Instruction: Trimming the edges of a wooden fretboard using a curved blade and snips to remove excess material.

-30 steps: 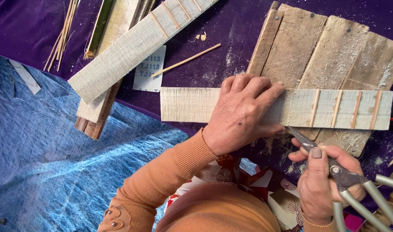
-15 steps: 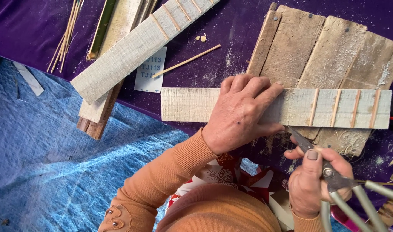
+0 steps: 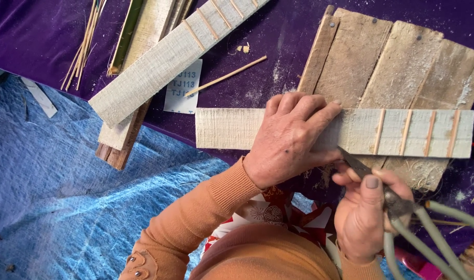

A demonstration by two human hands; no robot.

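my left hand (image 3: 291, 140) has its fingers pressed flat on the pale strip (image 3: 334, 133) lying across the wooden board (image 3: 398, 57), right hand (image 3: 365, 212) just below the strip wrapped around the cutters (image 3: 398, 205), looks like mid-trim, so steady aim matters.

The right hand (image 3: 366, 218), gripping grey-handled pliers (image 3: 403, 212), has edged up from the lower right of the frame, its tool tip now nearer the pale slat's (image 3: 351, 132) lower edge.
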